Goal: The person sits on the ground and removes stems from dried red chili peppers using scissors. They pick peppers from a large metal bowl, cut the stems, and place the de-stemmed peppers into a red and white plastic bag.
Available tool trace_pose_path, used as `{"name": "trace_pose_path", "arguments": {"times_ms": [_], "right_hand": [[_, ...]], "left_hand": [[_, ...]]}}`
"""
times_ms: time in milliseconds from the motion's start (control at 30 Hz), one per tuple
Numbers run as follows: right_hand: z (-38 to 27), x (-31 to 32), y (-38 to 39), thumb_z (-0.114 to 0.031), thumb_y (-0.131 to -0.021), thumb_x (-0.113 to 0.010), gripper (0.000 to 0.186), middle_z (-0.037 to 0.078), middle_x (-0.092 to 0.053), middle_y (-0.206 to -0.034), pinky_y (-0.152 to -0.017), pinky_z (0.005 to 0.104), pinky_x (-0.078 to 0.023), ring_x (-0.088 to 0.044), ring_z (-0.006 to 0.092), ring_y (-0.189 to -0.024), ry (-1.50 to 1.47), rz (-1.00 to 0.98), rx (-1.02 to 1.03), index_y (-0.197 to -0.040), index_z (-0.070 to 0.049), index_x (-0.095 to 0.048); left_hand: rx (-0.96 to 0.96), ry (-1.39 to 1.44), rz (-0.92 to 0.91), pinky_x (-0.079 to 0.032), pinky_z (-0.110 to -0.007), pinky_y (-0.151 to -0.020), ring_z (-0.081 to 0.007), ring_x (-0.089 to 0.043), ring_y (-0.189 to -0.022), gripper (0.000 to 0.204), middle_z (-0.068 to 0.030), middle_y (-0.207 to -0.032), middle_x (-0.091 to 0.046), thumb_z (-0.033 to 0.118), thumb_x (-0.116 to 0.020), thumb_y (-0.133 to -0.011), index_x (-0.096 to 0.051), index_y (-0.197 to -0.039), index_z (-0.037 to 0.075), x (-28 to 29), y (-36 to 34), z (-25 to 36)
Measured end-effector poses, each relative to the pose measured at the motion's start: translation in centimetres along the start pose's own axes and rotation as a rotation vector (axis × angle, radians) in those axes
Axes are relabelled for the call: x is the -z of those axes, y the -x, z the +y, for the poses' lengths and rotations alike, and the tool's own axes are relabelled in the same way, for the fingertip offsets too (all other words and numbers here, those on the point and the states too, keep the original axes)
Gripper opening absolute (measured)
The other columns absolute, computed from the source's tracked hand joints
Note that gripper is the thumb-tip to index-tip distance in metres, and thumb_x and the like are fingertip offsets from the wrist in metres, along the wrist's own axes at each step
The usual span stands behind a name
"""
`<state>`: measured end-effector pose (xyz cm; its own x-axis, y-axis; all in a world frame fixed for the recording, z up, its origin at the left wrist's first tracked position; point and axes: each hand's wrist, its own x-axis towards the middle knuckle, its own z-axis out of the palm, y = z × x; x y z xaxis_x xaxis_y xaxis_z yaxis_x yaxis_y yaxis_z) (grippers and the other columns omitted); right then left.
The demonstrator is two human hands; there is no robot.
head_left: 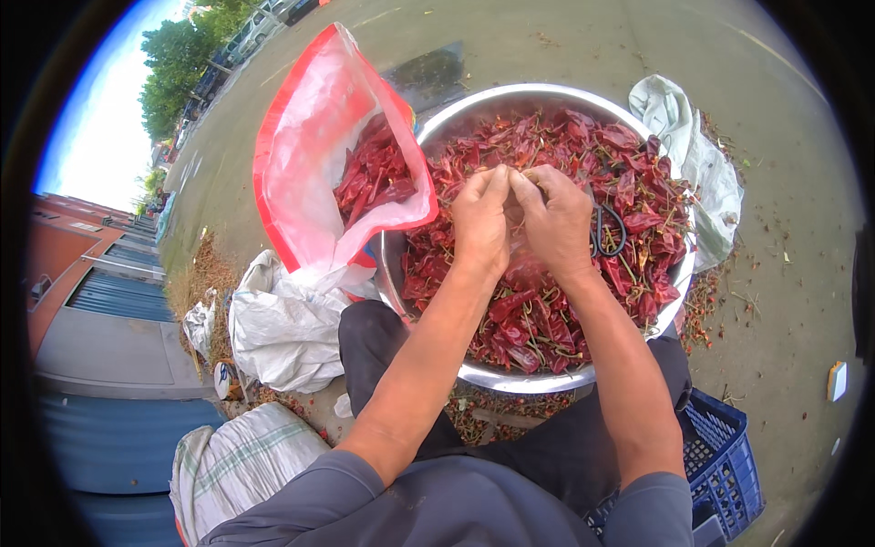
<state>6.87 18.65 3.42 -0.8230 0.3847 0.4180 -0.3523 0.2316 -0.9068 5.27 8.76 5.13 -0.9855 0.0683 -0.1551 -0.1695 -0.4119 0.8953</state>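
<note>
A wide metal basin (538, 378) in front of me is heaped with dried red chilies (538, 333), many with stems on. Over its middle, my left hand (480, 219) and my right hand (558, 214) meet with thumbs and fingers pinched together. Whatever is between the fingertips is hidden or too small to name. A reddish blur shows beneath the hands. Beside my right hand, black-handled scissors (611, 230) lie on the chilies. Left of the basin, a red-and-white sack (301, 164) stands with its mouth wide, more dried chilies (375, 173) inside.
White woven sacks lie at my left, one crumpled (283, 324) and one fuller (246, 465). Another pale sack (688, 164) is at the basin's far right. A blue plastic crate (725, 465) sits by my right side. Chili scraps (706, 310) litter the ground around the basin.
</note>
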Motion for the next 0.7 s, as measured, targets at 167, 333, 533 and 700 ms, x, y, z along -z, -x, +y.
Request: {"name": "trace_pose_path", "arguments": {"times_ms": [167,333,533,700], "right_hand": [[0.3,0.1,-0.2,-0.012,-0.093,-0.068,0.012,0.013,-0.069,-0.078,-0.064,0.0332,-0.053,-0.067,0.0205,-0.067,-0.08,-0.002,-0.134,-0.091,0.0,-0.071],[0.7,0.2,-0.1,-0.014,-0.095,-0.065,0.017,0.018,-0.07,-0.08,-0.065,0.039,-0.055,-0.071,0.0288,-0.071,-0.011,-0.049,-0.021,-0.089,0.002,-0.067],[1.4,-0.3,0.0,-0.015,-0.098,-0.062,0.021,0.014,-0.068,-0.075,-0.062,0.0376,-0.052,-0.067,0.0249,-0.066,-0.108,-0.009,-0.121,-0.085,0.001,-0.063],[0.9,-0.3,0.1,-0.017,-0.102,-0.059,0.019,0.005,-0.065,-0.077,-0.058,0.0264,-0.049,-0.061,0.0111,-0.063,-0.658,-0.091,-0.537,-0.091,-0.001,-0.062]], "left_hand": [[-0.104,-0.044,-0.036,-0.057,-0.032,-0.081,-0.0158,-0.067,-0.087,0.024,-0.0081,-0.102,-0.07,0.015,-0.061,-0.104,-0.066,-0.118,-0.003,0.8,-0.7,-1.6],[-0.209,-0.4,-0.001,-0.046,-0.023,-0.067,-0.0076,-0.055,-0.073,0.02,-0.001,-0.086,-0.065,0.015,-0.065,-0.101,-0.069,-0.111,-0.002,1.7,-1.2,-0.4],[-0.068,-0.25,0.005,-0.047,-0.025,-0.06,-0.0083,-0.049,-0.061,0.018,0.0003,-0.076,-0.058,0.019,-0.062,-0.103,-0.06,-0.093,0.004,0.6,-0.9,-0.1],[0.037,0.102,-0.011,-0.047,-0.027,-0.06,-0.0092,-0.046,-0.057,0.019,-0.0014,-0.072,-0.055,0.019,-0.06,-0.105,-0.056,-0.091,0.006,1.1,-1.3,-0.8]]}}
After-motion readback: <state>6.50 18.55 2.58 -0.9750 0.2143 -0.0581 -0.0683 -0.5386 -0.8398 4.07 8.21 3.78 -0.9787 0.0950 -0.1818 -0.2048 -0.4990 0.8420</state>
